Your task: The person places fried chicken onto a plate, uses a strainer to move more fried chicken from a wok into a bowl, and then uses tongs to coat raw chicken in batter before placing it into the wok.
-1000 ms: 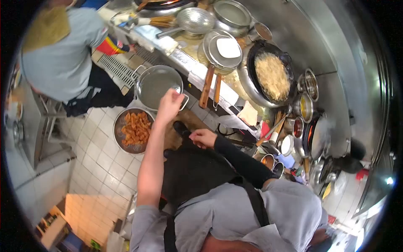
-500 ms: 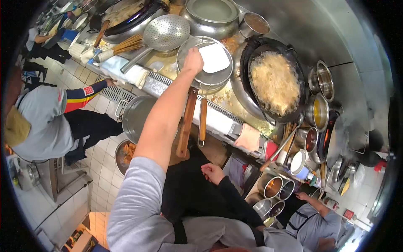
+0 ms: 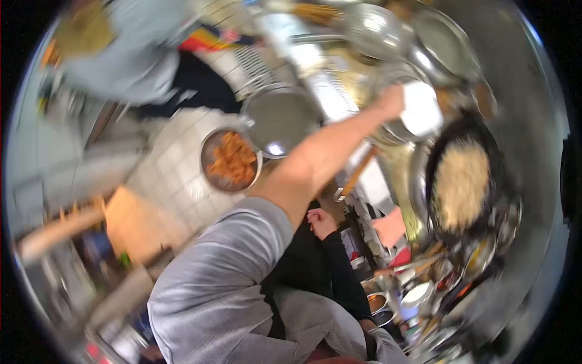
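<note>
My left hand [image 3: 391, 101] is stretched out over the stove, closed on a white container [image 3: 422, 109]. The container sits over round wire strainers [image 3: 397, 130], whose rims are blurred. Below them a wooden handle [image 3: 359, 171] points toward me. To the right is a black wok [image 3: 445, 136] with pale bubbling foam [image 3: 462, 185] in it. Close to my body rests my right hand [image 3: 322, 223], its fingers loosely curled and nothing showing in them.
On the left stand a large metal pot [image 3: 282, 121] and a bowl of orange-brown food pieces [image 3: 233, 159]. A perforated ladle [image 3: 376, 30] and a lidded-looking pot [image 3: 445, 45] are at the back. A co-worker [image 3: 130, 54] stands at upper left. Seasoning containers [image 3: 418, 294] line the right.
My view has swung left, so the stove appears farther right and the food bowl shows fully. My left hand still grips the white container; the right stays near my body.
</note>
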Tool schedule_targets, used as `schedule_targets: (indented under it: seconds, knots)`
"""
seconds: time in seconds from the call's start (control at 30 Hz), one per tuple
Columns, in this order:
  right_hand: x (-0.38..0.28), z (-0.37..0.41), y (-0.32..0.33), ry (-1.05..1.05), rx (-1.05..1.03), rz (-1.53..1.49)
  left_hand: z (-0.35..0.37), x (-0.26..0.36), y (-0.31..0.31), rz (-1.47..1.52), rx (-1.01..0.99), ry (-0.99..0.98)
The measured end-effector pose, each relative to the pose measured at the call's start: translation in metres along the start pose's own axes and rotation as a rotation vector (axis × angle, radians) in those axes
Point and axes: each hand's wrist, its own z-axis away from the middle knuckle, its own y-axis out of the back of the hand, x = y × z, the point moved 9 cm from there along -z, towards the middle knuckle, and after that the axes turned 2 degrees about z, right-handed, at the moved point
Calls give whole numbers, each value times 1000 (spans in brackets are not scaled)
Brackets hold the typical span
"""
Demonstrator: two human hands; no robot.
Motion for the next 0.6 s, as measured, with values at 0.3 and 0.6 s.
schedule_targets:
  seconds: [0.3, 0.6]
  knots:
    - [-21, -57, -126, 579, -436, 823, 282, -22, 234, 551, 394, 283]
    - [33, -120, -214, 10, -744, 1287, 600, -217, 230, 852, 1018, 834]
